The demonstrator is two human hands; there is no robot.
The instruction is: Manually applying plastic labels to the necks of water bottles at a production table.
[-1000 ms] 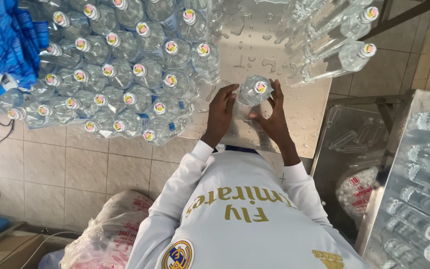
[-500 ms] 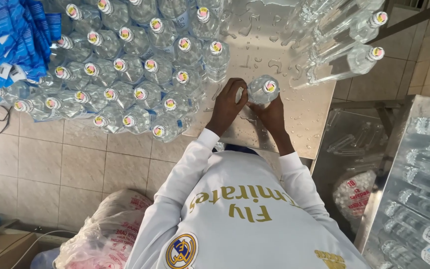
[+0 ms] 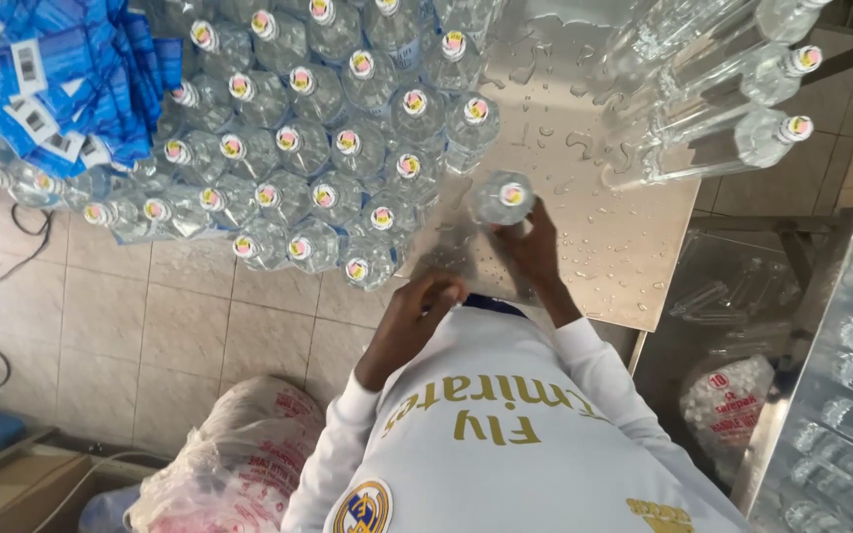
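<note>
Head view looks straight down on a clear water bottle (image 3: pixel 504 197) with a pale sealed cap, standing upright on a wet steel table (image 3: pixel 634 252). The right hand (image 3: pixel 533 247) is wrapped around the bottle's lower body from the near side, fingers closed on it. The left hand (image 3: pixel 417 311) is off the bottle, drawn in close to the person's chest at the table's near edge, fingers curled loosely around nothing I can make out. Just left of the held bottle stands a packed cluster of capped bottles (image 3: pixel 328 168), the nearest ones almost touching it. Beyond that cluster, at the far left, lies a heap of blue labels (image 3: pixel 61 89). To the right, several bottles lying on their sides (image 3: pixel 723 109) stretch across the table, well apart from the hand. Water drops dot the steel between them. Down on the tiled floor (image 3: pixel 150 316) sits a plastic bag (image 3: pixel 239 464).
</note>
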